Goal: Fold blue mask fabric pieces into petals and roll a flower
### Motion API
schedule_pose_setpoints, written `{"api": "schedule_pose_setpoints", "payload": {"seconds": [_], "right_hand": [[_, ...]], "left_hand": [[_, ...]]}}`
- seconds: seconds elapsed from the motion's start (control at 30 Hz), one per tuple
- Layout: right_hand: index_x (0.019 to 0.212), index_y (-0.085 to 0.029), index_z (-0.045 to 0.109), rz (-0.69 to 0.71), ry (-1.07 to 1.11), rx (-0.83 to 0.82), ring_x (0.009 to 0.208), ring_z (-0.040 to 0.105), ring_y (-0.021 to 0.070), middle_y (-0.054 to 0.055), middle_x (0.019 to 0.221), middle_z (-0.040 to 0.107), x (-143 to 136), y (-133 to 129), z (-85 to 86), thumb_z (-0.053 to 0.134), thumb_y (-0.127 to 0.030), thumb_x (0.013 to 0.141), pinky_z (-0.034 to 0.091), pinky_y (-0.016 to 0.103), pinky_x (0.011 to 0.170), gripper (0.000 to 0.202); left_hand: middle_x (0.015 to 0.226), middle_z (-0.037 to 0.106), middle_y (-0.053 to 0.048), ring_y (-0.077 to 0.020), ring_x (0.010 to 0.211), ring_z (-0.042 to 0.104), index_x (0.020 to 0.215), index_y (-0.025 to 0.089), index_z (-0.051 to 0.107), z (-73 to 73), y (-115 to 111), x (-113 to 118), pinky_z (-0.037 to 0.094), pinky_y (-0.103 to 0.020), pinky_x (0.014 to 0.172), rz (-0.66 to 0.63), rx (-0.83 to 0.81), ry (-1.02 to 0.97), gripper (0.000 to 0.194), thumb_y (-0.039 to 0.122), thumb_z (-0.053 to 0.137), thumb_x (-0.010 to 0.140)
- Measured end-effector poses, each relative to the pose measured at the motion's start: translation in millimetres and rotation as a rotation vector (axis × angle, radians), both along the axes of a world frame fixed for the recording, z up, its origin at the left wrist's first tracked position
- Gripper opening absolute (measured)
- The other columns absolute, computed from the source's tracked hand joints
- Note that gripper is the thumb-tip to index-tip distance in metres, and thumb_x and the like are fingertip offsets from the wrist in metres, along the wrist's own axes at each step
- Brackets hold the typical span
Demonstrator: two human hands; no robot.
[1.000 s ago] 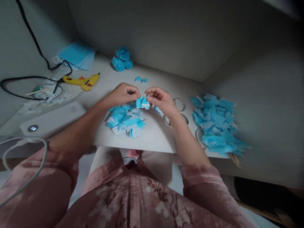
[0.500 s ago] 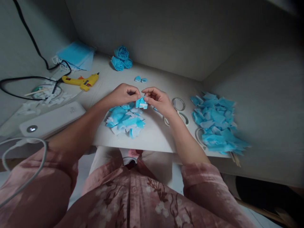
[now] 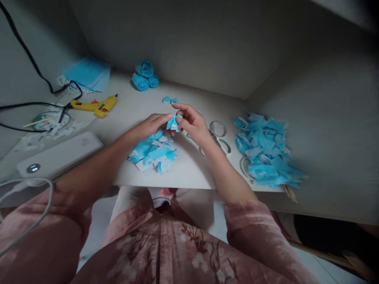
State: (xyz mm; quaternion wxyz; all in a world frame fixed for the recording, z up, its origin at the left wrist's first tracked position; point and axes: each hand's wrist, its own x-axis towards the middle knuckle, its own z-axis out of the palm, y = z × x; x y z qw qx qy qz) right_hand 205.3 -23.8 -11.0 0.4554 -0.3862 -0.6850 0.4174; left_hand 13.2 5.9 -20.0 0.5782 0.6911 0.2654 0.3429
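Between my two hands is a small piece of blue and white fabric (image 3: 173,123), pleated and fan-shaped, held above the white table. My left hand (image 3: 155,123) pinches its left side, thumb and fingers closed. On its right side my right hand (image 3: 194,123) grips it with the thumb, the index finger lifted above. Just below lies a loose pile of blue and white fabric pieces (image 3: 154,152). A small blue bow-shaped piece (image 3: 169,100) rests beyond my fingertips. Scissors with pale handles (image 3: 223,146) lie partly hidden behind my right wrist.
Three blue fabric roses (image 3: 144,75) stand at the back. To the left are folded blue masks (image 3: 87,73), a yellow glue gun (image 3: 96,105) with black cable, white scraps (image 3: 60,122) and a white power bank (image 3: 60,157). More blue fabric petals (image 3: 265,146) with sticks lie right, beside a tape ring (image 3: 245,169).
My left fingers have straightened and shifted along the fabric piece. My right index finger has lifted. The whole view has shifted slightly, with the table's things appearing further left.
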Motion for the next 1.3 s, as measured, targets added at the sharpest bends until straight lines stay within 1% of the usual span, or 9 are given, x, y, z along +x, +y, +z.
{"api": "schedule_pose_setpoints", "payload": {"seconds": [0.17, 0.27, 0.37, 0.47, 0.57, 0.67, 0.87, 1.07, 1.3], "right_hand": [[0.138, -0.028, 0.055, 0.006, -0.022, 0.059, 0.076, 0.061, 0.0165, 0.003, 0.098, 0.06, -2.9, -4.5, 1.6, 0.061, -0.069, 0.091, 0.056, 0.033, 0.073, 0.062], [0.137, -0.027, 0.057, -0.026, -0.096, 0.135, 0.082, 0.059, 0.0177, 0.004, 0.099, 0.061, -2.5, -5.1, 1.4, 0.059, -0.065, 0.094, 0.055, 0.034, 0.079, 0.056], [0.136, -0.026, 0.059, -0.08, -0.15, 0.198, 0.088, 0.058, 0.0185, 0.005, 0.102, 0.062, 0.1, -2.2, -0.3, 0.059, -0.06, 0.096, 0.054, 0.035, 0.084, 0.052], [0.137, -0.026, 0.058, -0.129, -0.116, 0.168, 0.085, 0.057, 0.0177, 0.005, 0.101, 0.061, 3.3, 3.2, -3.3, 0.058, -0.06, 0.097, 0.054, 0.033, 0.079, 0.053], [0.141, -0.029, 0.053, -0.15, -0.021, 0.087, 0.08, 0.055, 0.0165, 0.004, 0.1, 0.06, 3.4, 6.8, -6.0, 0.057, -0.064, 0.096, 0.054, 0.029, 0.07, 0.057], [0.143, -0.03, 0.051, -0.151, 0.063, 0.034, 0.082, 0.056, 0.0163, 0.004, 0.102, 0.059, -0.5, 6.7, -8.1, 0.059, -0.066, 0.094, 0.054, 0.028, 0.068, 0.061], [0.144, -0.029, 0.051, -0.113, 0.125, -0.027, 0.089, 0.058, 0.0166, 0.004, 0.106, 0.062, -5.0, 4.6, -10.2, 0.064, -0.064, 0.091, 0.055, 0.027, 0.071, 0.064], [0.142, -0.031, 0.053, -0.058, 0.169, -0.061, 0.101, 0.062, 0.0197, 0.006, 0.117, 0.066, -2.1, 4.5, -5.2, 0.071, -0.06, 0.086, 0.056, 0.031, 0.079, 0.066], [0.142, -0.029, 0.055, -0.134, 0.092, -0.038, 0.086, 0.062, 0.0192, 0.002, 0.096, 0.07, -5.0, 6.2, -9.7, 0.079, -0.052, 0.082, 0.056, 0.035, 0.084, 0.069]], "left_hand": [[0.079, 0.072, -0.009, -0.02, 0.076, 0.068, 0.081, 0.016, 0.068, -8.6, 1.7, 1.6, 0.055, -0.031, 0.074, 0.007, -0.068, -0.019, 0.048, 0.061, 0.054, 0.092], [0.085, 0.072, -0.006, -0.0189, 0.079, 0.068, 0.09, 0.017, 0.07, -6.0, 5.5, -2.5, 0.054, -0.029, 0.074, 0.073, -0.061, -0.053, 0.034, 0.051, 0.066, 0.086], [0.093, 0.073, -0.008, -0.0202, 0.086, 0.07, 0.098, 0.018, 0.069, 0.6, 8.5, -6.1, 0.056, -0.031, 0.078, 0.14, -0.092, -0.141, 0.035, 0.05, 0.065, 0.084], [0.098, 0.073, -0.009, -0.0207, 0.091, 0.07, 0.107, 0.018, 0.067, 5.9, 9.6, -8.4, 0.056, -0.033, 0.083, 0.208, -0.055, -0.189, 0.043, 0.055, 0.058, 0.088], [0.1, 0.073, -0.008, -0.0204, 0.094, 0.069, 0.112, 0.017, 0.066, 6.7, 7.6, -7.2, 0.054, -0.032, 0.086, 0.228, 0.038, -0.091, 0.047, 0.055, 0.067, 0.083], [0.098, 0.073, -0.008, -0.0206, 0.094, 0.069, 0.105, 0.016, 0.066, 4.8, 3.8, -3.1, 0.052, -0.03, 0.084, 0.164, 0.087, 0.001, 0.05, 0.054, 0.078, 0.074], [0.069, 0.064, 0.0, -0.0117, 0.059, 0.055, 0.08, 0.018, 0.062, 2.6, 2.9, -3.8, 0.04, -0.024, 0.056, 0.202, 0.068, 0.054, 0.036, 0.05, 0.077, 0.077], [0.069, 0.066, -0.001, -0.0113, 0.059, 0.056, 0.075, 0.016, 0.063, 6.7, 3.1, -7.5, 0.043, -0.023, 0.058, 0.218, 0.013, 0.009, 0.035, 0.046, 0.08, 0.072], [0.058, 0.057, 0.003, -0.0083, 0.05, 0.045, 0.073, 0.017, 0.063, 5.4, 3.0, -7.2, 0.032, -0.021, 0.048, 0.222, 0.068, 0.113, 0.029, 0.042, 0.077, 0.072]]}}
